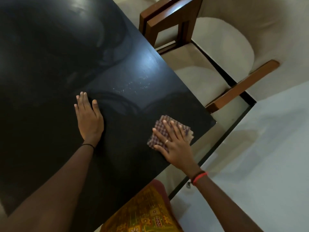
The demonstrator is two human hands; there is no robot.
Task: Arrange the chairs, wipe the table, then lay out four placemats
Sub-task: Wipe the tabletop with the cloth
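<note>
At the near right corner of the bench [50, 64], my right hand [173, 144] lies flat on the folded checked cloth [159, 125]. The fingers [173, 128] are straight and spread, pressing the cloth down rather than curling round it. The cloth sits just inside the bench edge, with the corner close by at 3 o'clock. My left hand [88, 119] is well apart at 9 o'clock, palm down on the bare top, fingers straight and holding nothing, and I judge it is only bracing me. What matters next is the patch of pale streaks [132, 84] up the bench at about 11 o'clock from the cloth, roughly the way my right fingers point. The right hand is the one with the cloth, so I judge the next stroke is a push forward and slightly left. The chair [184, 22] stands beyond the far edge at 1 o'clock. I see no placemats.
</note>
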